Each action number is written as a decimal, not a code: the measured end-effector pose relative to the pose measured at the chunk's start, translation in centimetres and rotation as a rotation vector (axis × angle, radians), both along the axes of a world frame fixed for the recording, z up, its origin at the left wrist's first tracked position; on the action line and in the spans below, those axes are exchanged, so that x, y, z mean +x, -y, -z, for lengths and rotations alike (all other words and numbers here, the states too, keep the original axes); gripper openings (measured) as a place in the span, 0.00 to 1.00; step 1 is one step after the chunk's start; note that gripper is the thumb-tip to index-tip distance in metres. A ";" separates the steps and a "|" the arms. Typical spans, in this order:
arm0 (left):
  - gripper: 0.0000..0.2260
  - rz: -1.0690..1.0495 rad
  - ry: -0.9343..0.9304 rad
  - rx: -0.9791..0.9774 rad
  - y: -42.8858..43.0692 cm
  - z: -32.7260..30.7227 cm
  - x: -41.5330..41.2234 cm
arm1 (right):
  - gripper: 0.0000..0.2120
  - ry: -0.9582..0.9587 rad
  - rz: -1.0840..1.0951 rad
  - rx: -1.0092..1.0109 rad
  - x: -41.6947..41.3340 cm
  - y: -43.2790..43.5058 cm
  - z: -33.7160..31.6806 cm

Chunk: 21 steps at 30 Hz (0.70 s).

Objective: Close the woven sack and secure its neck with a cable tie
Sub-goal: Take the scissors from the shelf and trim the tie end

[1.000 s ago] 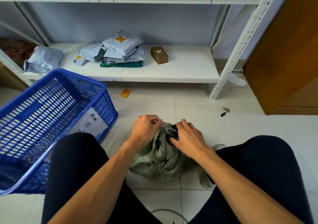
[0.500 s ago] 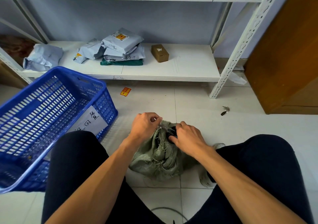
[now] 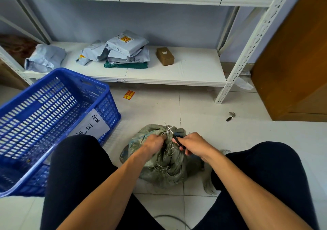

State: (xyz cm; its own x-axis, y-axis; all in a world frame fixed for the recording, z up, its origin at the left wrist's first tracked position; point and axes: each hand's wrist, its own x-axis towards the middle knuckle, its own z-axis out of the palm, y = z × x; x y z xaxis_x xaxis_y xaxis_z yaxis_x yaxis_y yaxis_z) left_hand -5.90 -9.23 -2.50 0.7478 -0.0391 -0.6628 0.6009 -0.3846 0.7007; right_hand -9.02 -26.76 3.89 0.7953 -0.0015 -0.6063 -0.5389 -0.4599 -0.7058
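Observation:
The grey-green woven sack (image 3: 166, 166) lies on the floor tiles between my knees, its mouth bunched into a frayed neck. My left hand (image 3: 153, 143) is closed around that neck from the left. My right hand (image 3: 195, 147) pinches a thin black strip, apparently the cable tie (image 3: 179, 142), which runs from the neck to my fingers. A pale thin strand (image 3: 169, 129) sticks up from the bunched top just beyond my hands. How the tie wraps the neck is hidden by my fingers.
A blue plastic crate (image 3: 53, 116) with a paper label stands tilted at my left knee. The low white shelf (image 3: 177, 75) ahead holds grey mail bags (image 3: 126, 49) and a small brown box (image 3: 165, 56). A wooden cabinet (image 3: 297, 56) stands at the right. A grey cable (image 3: 169, 218) lies near me.
Both hands have slid off the sack's top toward me, so the bunched top now shows beyond them. The right hand has drawn the black strip out to the right.

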 end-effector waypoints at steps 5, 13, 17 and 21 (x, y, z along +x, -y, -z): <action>0.15 -0.094 -0.164 -0.332 1.4 -1.0 -0.2 | 0.16 -0.065 0.051 0.179 -0.1 1.0 -0.7; 0.24 -0.159 -0.315 -0.584 1.5 -1.6 -0.3 | 0.17 -0.123 0.022 0.245 0.1 1.3 -0.4; 0.26 -0.201 -0.306 -0.581 1.4 -1.4 0.0 | 0.17 -0.108 0.015 0.224 0.4 1.7 -0.5; 0.27 -0.241 -0.283 -0.500 1.2 -0.9 0.1 | 0.17 -0.100 0.005 0.213 0.4 1.4 -0.4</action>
State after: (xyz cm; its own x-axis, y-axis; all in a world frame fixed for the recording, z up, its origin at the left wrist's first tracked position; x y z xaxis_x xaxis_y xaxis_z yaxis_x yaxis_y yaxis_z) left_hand -5.83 -10.39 -1.57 0.5721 -0.2483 -0.7817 0.8189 0.1187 0.5616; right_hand -8.60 -28.19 4.28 0.7317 0.1315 -0.6688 -0.6126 -0.3035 -0.7298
